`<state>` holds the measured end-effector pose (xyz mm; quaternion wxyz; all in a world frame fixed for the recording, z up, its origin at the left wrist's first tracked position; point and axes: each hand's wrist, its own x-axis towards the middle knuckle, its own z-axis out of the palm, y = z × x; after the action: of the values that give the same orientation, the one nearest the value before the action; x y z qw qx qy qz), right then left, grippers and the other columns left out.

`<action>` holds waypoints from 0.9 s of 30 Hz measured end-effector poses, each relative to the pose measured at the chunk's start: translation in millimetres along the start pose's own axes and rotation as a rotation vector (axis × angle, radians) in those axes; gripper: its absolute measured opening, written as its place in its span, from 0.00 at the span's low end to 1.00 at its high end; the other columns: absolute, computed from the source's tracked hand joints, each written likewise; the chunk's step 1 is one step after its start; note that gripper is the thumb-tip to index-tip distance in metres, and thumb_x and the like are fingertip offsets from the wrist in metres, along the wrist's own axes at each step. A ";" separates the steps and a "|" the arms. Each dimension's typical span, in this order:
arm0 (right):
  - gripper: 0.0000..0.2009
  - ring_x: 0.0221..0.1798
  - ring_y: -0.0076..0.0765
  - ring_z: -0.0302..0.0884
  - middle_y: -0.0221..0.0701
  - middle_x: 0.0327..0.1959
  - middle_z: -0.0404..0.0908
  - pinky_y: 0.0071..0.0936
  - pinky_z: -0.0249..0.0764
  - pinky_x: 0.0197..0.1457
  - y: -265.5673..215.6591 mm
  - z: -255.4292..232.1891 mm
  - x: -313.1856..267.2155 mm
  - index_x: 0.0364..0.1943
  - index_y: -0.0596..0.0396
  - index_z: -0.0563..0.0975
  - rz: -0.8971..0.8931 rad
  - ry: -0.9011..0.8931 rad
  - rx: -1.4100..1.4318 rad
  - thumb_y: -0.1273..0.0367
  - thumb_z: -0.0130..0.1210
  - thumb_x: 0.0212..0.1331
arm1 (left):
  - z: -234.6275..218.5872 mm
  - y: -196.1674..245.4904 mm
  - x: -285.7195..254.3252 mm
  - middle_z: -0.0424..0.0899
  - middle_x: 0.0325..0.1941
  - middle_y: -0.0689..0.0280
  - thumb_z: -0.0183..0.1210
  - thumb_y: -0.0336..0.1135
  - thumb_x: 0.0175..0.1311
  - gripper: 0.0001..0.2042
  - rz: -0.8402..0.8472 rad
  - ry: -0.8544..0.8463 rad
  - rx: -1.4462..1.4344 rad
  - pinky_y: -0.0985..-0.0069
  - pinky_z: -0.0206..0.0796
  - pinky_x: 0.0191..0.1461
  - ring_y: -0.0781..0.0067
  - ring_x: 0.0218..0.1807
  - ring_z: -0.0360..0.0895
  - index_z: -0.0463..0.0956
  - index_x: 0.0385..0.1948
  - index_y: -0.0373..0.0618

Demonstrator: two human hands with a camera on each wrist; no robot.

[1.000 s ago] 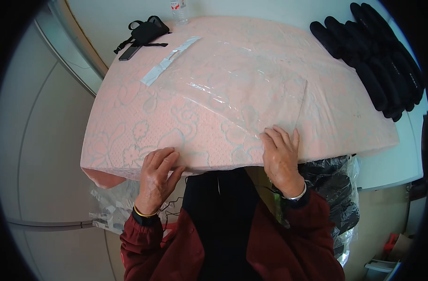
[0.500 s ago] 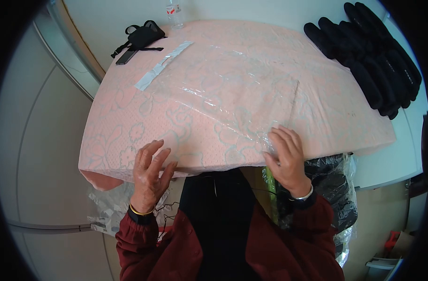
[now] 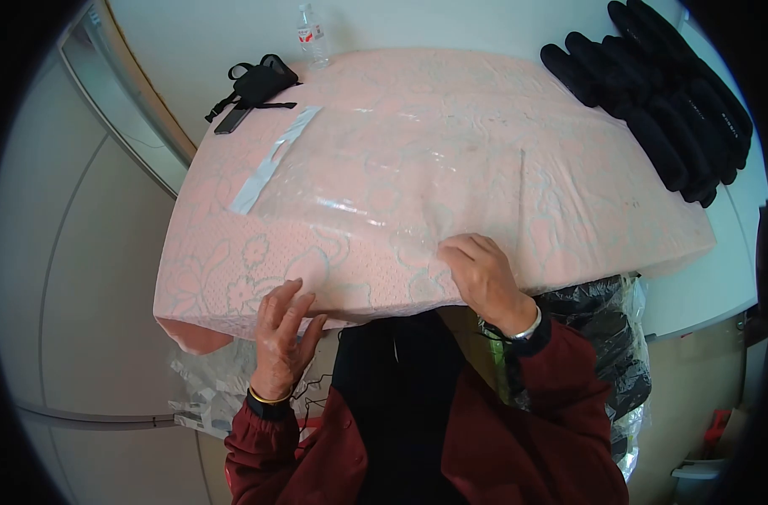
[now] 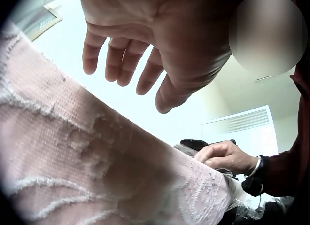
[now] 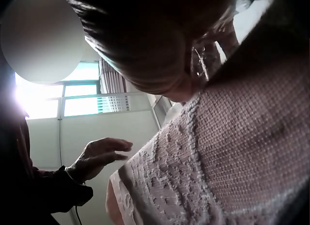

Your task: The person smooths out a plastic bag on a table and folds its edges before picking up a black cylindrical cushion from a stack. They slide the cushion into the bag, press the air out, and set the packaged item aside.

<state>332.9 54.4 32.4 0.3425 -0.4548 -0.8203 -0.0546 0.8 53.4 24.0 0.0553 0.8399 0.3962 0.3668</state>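
Observation:
A clear plastic bag [image 3: 376,181] lies flat on the pink patterned tablecloth [image 3: 207,244], its white strip [image 3: 270,164] at the left end. At its near right corner, my right hand [image 3: 483,276] pinches the film between thumb and curled fingers. In the right wrist view a bit of shiny film shows by those fingers. My left hand [image 3: 281,337] hovers over the table's near edge, holding nothing. The left wrist view shows its fingers [image 4: 128,62] spread loosely above the cloth.
Black padded sleeves [image 3: 662,109] are piled at the back right. A black strapped pouch [image 3: 262,82], a phone [image 3: 233,120] and a plastic bottle [image 3: 312,38] stand at the back left. Below the table's edge are plastic-wrapped black items [image 3: 603,337] and crumpled clear wrapping [image 3: 203,383].
The right hand has gone from loosely spread fingers to gripping the bag's corner. The bag has slid nearer and left, turning a little. The left hand stays near the table edge.

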 end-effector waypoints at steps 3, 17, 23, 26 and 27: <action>0.11 0.47 0.48 0.78 0.39 0.44 0.80 0.37 0.75 0.49 -10.4 -17.1 -15.2 0.37 0.61 0.78 -0.054 0.025 0.038 0.83 0.54 0.48 | -8.1 -3.8 2.8 0.72 0.64 0.54 0.72 0.27 0.45 0.31 0.038 0.133 0.186 0.53 0.64 0.65 0.48 0.65 0.69 0.74 0.57 0.43; 0.24 0.67 0.58 0.68 0.49 0.61 0.72 0.49 0.64 0.69 -58.4 -23.6 2.8 0.54 0.69 0.74 0.023 0.001 0.074 0.82 0.50 0.47 | -9.8 0.0 20.1 0.56 0.77 0.51 0.61 0.56 0.61 0.40 0.013 -0.300 0.259 0.46 0.37 0.78 0.48 0.78 0.53 0.61 0.69 0.38; 0.32 0.77 0.59 0.51 0.53 0.73 0.57 0.52 0.48 0.78 -78.6 55.2 26.0 0.67 0.71 0.61 0.037 -0.169 0.101 0.69 0.54 0.58 | 32.7 19.0 38.7 0.55 0.76 0.45 0.57 0.53 0.66 0.38 0.017 -0.313 -0.031 0.49 0.37 0.79 0.46 0.78 0.51 0.58 0.69 0.32; 0.36 0.78 0.58 0.47 0.53 0.74 0.54 0.51 0.44 0.79 -63.9 56.9 15.8 0.69 0.72 0.58 0.087 -0.260 0.052 0.61 0.55 0.61 | 32.1 11.7 34.3 0.54 0.76 0.46 0.55 0.53 0.67 0.38 0.019 -0.372 0.183 0.50 0.37 0.79 0.46 0.78 0.50 0.57 0.70 0.32; 0.36 0.79 0.57 0.47 0.53 0.75 0.53 0.51 0.43 0.79 -58.8 48.6 13.2 0.69 0.71 0.57 0.115 -0.286 0.040 0.61 0.55 0.62 | 27.3 6.0 31.5 0.54 0.77 0.46 0.54 0.54 0.68 0.38 0.016 -0.394 0.294 0.50 0.38 0.79 0.46 0.78 0.50 0.57 0.70 0.31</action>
<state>257.3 49.1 16.7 0.2339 -0.4971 -0.8343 0.0468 35.7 76.9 24.5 0.0055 0.8974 0.4202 0.1348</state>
